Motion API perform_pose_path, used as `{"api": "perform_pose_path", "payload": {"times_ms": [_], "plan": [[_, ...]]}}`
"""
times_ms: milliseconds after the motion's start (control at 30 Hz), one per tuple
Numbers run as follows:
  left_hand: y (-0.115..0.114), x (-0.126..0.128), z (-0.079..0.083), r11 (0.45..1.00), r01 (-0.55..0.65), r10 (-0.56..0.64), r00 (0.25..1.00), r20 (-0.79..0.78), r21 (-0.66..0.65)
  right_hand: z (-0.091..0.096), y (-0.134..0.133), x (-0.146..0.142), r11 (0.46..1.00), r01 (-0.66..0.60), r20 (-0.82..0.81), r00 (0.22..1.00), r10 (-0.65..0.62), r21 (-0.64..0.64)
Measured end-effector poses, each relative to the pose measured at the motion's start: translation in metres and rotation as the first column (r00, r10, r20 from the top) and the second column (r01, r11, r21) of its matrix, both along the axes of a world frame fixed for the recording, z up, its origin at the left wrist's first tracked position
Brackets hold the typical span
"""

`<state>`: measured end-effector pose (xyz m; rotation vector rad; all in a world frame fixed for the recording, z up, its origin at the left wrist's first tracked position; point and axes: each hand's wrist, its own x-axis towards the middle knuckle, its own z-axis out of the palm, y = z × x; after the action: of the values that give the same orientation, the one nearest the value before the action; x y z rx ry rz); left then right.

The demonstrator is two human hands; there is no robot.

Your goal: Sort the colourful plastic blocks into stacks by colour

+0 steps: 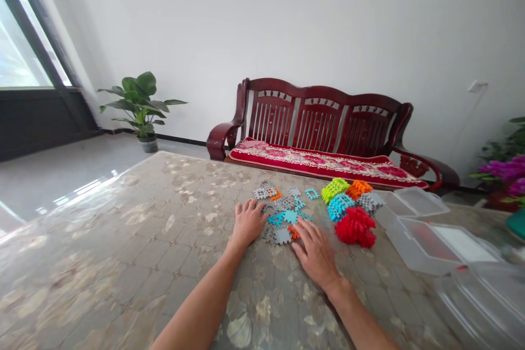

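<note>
Loose flat interlocking puzzle tiles with toothed edges, in grey, blue and orange, lie spread on the table in front of me. My left hand [248, 222] rests at the left side of this spread, palm down with fingers apart, by the grey tiles. On the right side, my right hand [315, 251] lies with its fingers stretched out, the fingertips at a light blue tile [291, 216] and an orange tile [293, 232]. A grey square tile [283, 236] sits between the hands, toward me. Neither hand is seen holding a tile.
Stacked tiles stand to the right: green [334, 190], orange [359, 189], blue [340, 206], grey [370, 202] and red [355, 227]. Clear plastic boxes [424, 249] are further right on the patterned tablecloth [135, 251]. Behind the table is a wooden bench [318, 117]; a potted plant [141, 101] stands left.
</note>
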<state>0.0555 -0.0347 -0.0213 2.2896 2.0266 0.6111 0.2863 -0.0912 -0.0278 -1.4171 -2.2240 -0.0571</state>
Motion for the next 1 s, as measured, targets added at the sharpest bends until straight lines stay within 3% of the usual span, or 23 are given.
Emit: {"api": "perform_pose_path", "payload": {"times_ms": [267,433,600,767,867,1000], "plan": [[-0.002,-0.004,-0.001,1.0,0.025,-0.025,0.999,0.03,-0.014,0.003,0.011,-0.022,0.99,-0.105,-0.007,0.995,0.104,-0.091],[-0.002,-0.007,-0.003,0.999,0.048,-0.048,0.998,0.036,-0.003,-0.003,0.03,-0.008,0.995,0.06,-0.12,0.99,-0.071,-0.085],[-0.003,-0.007,-0.003,0.999,0.048,-0.048,0.998,0.048,0.008,0.004,0.058,0.009,0.958,0.208,-0.194,0.949,-0.246,-0.197],[-0.004,-0.007,-0.001,0.999,0.052,-0.053,0.997,0.056,0.01,0.011,0.072,0.024,0.901,0.277,-0.158,0.926,-0.343,-0.333],[-0.004,-0.006,-0.001,0.999,0.051,-0.052,0.997,0.061,0.015,0.012,0.07,0.023,0.882,0.349,-0.138,0.903,-0.407,-0.316],[-0.002,-0.006,-0.003,0.999,0.048,-0.049,0.997,0.056,0.014,0.021,0.063,0.008,0.9,0.343,-0.038,0.93,-0.366,-0.27]]}}
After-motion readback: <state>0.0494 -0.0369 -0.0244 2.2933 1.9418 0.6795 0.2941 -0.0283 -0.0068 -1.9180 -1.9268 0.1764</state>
